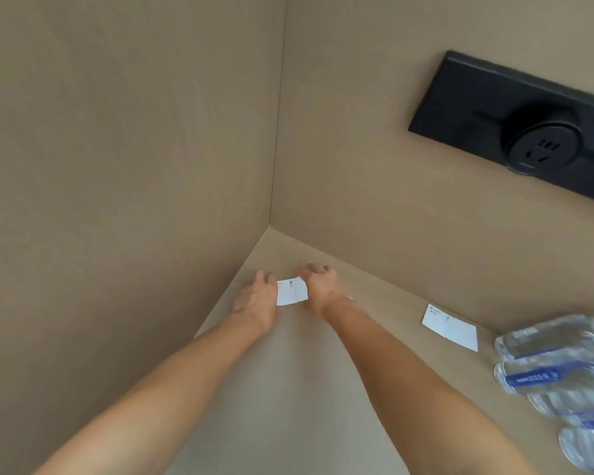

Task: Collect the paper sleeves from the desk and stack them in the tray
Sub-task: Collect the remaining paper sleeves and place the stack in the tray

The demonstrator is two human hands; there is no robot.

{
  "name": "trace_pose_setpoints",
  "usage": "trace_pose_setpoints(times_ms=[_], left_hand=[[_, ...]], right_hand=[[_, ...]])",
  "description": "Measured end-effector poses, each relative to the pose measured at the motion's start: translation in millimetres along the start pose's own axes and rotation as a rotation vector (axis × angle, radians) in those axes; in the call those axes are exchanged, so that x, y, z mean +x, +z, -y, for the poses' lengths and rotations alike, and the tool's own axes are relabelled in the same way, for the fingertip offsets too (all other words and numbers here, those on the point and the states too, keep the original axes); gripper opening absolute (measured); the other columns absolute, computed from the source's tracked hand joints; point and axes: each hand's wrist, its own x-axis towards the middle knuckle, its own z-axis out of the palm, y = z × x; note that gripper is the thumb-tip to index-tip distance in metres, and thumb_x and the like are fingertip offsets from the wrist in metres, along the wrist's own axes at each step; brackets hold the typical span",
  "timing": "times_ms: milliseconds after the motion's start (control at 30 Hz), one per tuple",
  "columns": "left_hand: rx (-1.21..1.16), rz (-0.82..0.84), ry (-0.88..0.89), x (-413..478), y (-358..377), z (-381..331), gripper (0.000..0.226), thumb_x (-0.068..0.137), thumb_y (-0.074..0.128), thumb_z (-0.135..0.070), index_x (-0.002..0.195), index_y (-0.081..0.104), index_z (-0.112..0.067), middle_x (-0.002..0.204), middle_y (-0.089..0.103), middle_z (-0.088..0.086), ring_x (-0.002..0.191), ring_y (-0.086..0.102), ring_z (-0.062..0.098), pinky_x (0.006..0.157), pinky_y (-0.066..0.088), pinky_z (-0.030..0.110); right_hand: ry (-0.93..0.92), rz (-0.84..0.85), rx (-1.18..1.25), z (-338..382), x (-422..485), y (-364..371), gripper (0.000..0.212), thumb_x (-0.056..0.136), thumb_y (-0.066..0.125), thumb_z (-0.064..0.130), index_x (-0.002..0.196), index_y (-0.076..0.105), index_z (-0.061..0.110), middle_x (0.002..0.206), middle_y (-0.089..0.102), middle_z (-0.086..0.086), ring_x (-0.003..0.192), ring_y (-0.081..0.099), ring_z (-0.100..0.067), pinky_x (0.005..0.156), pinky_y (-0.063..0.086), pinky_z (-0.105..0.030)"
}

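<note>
A small white paper sleeve point(291, 292) with faint blue print lies near the far corner of the tan desk point(288, 389). My left hand point(257, 299) rests on its left edge, and my right hand point(319, 289) is curled over its right edge, so both hands grip it. A second white paper sleeve point(450, 326) lies flat on the desk to the right, close to the back wall, untouched. No tray is in view.
Tan walls close the desk on the left and at the back. A black socket panel point(515, 132) is set in the back wall at upper right. Several clear water bottles point(559, 368) with blue labels lie at the right edge.
</note>
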Motion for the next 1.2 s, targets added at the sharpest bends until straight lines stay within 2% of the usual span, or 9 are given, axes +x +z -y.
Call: trace_pose_setpoints(times_ms=[100, 267, 400, 600, 700, 833, 967, 1133, 1200], left_hand=[[-0.032, -0.007, 0.014, 14.0, 11.9, 7.6, 0.063, 0.092, 0.061, -0.032, 0.145, 0.03, -0.015, 0.143, 0.031, 0.004, 0.12, 0.05, 0.03, 0.087, 0.05, 0.04], [-0.154, 0.005, 0.054, 24.5, 11.2, 13.6, 0.041, 0.084, 0.065, -0.032, 0.121, 0.051, -0.022, 0.129, 0.036, -0.004, 0.107, 0.055, 0.025, 0.076, 0.048, 0.034], [-0.166, 0.05, 0.112, 19.0, 7.5, 11.0, 0.039, 0.071, 0.07, -0.027, 0.104, 0.051, -0.021, 0.112, 0.045, -0.004, 0.1, 0.054, 0.024, 0.072, 0.048, 0.035], [-0.636, 0.056, -0.005, -11.5, 24.4, -17.6, 0.052, 0.074, 0.073, -0.005, 0.118, 0.053, -0.024, 0.09, 0.07, -0.002, 0.083, 0.066, 0.02, 0.078, 0.056, 0.033], [-0.996, 0.134, -0.188, -34.2, 40.3, -47.7, 0.047, 0.072, 0.073, 0.009, 0.114, 0.059, -0.006, 0.1, 0.073, 0.013, 0.087, 0.071, 0.025, 0.083, 0.06, 0.039], [-1.247, 0.214, -0.303, -69.7, 63.3, -90.3, 0.033, 0.083, 0.063, 0.012, 0.114, 0.065, 0.0, 0.099, 0.073, 0.013, 0.082, 0.072, 0.022, 0.07, 0.062, 0.031], [-1.012, 0.268, -0.282, -101.5, 77.8, -123.7, 0.028, 0.093, 0.056, 0.0, 0.116, 0.064, -0.013, 0.107, 0.071, 0.009, 0.091, 0.069, 0.025, 0.076, 0.059, 0.038], [-0.559, 0.635, -0.195, -122.9, 63.3, -142.6, 0.029, 0.101, 0.043, -0.011, 0.124, 0.052, -0.025, 0.1, 0.061, 0.004, 0.095, 0.061, 0.027, 0.07, 0.055, 0.042], [-0.411, 0.712, -0.131, -173.9, 87.1, -185.7, 0.031, 0.102, 0.044, -0.013, 0.129, 0.051, -0.025, 0.108, 0.061, 0.006, 0.098, 0.061, 0.027, 0.077, 0.055, 0.044]], right_hand=[[0.016, 0.038, -0.05, -4.4, 15.5, 17.1, 0.072, 0.091, 0.058, 0.016, 0.153, 0.024, 0.025, 0.159, 0.023, 0.001, 0.147, 0.012, -0.035, 0.116, 0.031, -0.042], [0.047, -0.057, -0.036, -9.8, 17.1, 34.6, 0.043, 0.089, 0.057, 0.018, 0.131, 0.051, 0.013, 0.143, 0.039, -0.006, 0.131, 0.033, -0.03, 0.101, 0.039, -0.037], [-0.014, -0.056, -0.099, -16.0, 2.6, 31.6, 0.053, 0.082, 0.072, 0.03, 0.127, 0.053, 0.01, 0.132, 0.042, -0.009, 0.128, 0.036, -0.029, 0.099, 0.04, -0.038], [0.054, -0.068, 0.04, -42.6, -39.8, 38.7, 0.061, 0.075, 0.074, 0.039, 0.124, 0.053, 0.009, 0.124, 0.047, -0.007, 0.123, 0.04, -0.025, 0.091, 0.044, -0.035], [0.143, -0.085, 0.161, -53.5, -70.8, 49.4, 0.068, 0.077, 0.07, 0.045, 0.129, 0.049, 0.008, 0.129, 0.046, -0.006, 0.127, 0.04, -0.025, 0.097, 0.044, -0.034], [0.209, -0.08, 0.366, -68.8, -117.2, 63.0, 0.064, 0.078, 0.073, 0.044, 0.124, 0.051, 0.005, 0.12, 0.048, -0.007, 0.111, 0.053, -0.024, 0.082, 0.046, -0.03], [0.131, 0.005, 0.515, -96.5, -164.8, 72.5, 0.041, 0.081, 0.074, 0.041, 0.105, 0.067, 0.009, 0.098, 0.065, -0.004, 0.091, 0.066, -0.024, 0.077, 0.051, -0.031], [0.137, -0.094, 0.594, -133.3, -191.0, 60.2, 0.042, 0.089, 0.068, 0.019, 0.128, 0.056, 0.01, 0.11, 0.064, -0.01, 0.102, 0.06, -0.025, 0.086, 0.045, -0.026], [0.149, -0.081, 0.629, -174.5, -253.7, 74.4, 0.016, 0.088, 0.068, 0.011, 0.103, 0.069, 0.014, 0.087, 0.065, -0.003, 0.084, 0.06, -0.021, 0.076, 0.047, -0.024]])
